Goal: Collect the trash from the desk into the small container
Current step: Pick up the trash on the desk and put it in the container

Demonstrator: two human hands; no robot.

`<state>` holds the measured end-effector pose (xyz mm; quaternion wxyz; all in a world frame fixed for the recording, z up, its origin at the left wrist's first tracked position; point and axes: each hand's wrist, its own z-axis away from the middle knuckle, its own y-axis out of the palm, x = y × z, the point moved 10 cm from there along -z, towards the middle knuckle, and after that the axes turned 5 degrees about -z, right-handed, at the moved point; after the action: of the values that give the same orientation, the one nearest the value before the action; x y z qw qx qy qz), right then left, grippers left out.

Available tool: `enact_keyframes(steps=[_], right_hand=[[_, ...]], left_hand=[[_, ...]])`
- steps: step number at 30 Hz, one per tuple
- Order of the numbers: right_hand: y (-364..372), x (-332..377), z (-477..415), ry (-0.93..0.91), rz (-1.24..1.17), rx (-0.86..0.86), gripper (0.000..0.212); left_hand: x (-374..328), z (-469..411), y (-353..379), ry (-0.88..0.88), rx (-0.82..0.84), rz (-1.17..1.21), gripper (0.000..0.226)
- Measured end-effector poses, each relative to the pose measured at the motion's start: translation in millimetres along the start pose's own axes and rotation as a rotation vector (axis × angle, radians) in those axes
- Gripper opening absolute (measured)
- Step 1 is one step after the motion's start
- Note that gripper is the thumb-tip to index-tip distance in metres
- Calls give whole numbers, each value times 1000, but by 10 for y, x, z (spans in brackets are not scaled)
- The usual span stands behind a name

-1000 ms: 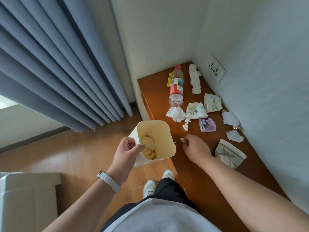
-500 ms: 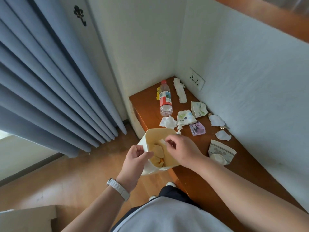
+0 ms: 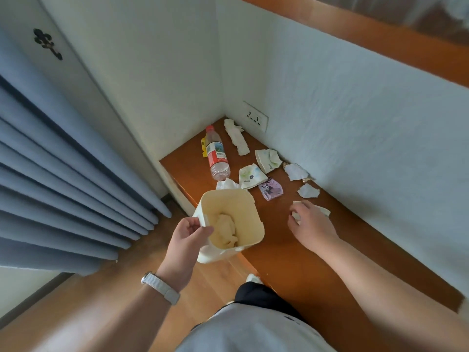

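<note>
A: Left hand [image 3: 186,241]?
B: Pinching the rim of the small cream plastic container [image 3: 229,224], thumb inside, fingers outside. Held off the near-left edge of the brown wooden desk [image 3: 286,252], mouth up, some crumpled paper already in it.

A: Right hand [image 3: 311,228]?
B: Palm down over the white printed paper wrapper [image 3: 323,210] near the wall. Fingers curled loosely, tips on it, but I can't tell if it's actually pinched yet. Most of the wrapper is hidden under the hand.

A: Other trash?
B: Plenty still on the desk: clear plastic bottle with red label [image 3: 217,157] lying flat, long white tissue strip [image 3: 237,137] by the corner, purple printed wrapper [image 3: 271,189], floral white tissue pack [image 3: 251,176], torn white paper scraps [image 3: 308,191] along the wall.

A: Tips for this step?
B: I'd say gather the whole wrapper into the fist so no loose flap is left trailing, lift clear, and keep the container level and close so the drop is short. Early in the task, judging by the leftovers.
</note>
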<state>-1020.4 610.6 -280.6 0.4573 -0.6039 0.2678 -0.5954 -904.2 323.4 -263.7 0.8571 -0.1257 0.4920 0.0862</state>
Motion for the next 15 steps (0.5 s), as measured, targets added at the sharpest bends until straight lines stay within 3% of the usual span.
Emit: enact_keyframes(steps=[4,10,15], right_hand=[[116,-544,89,133,117,59,34],[270,-789,124,164,178,147,44],[313,-779,83,149,190,132,43]], left_hand=[[-82,-105,112,26,27,-16,45],[-113,-278,254,22,52,-26,65],[-164,-324,340,19,69,-54,61]])
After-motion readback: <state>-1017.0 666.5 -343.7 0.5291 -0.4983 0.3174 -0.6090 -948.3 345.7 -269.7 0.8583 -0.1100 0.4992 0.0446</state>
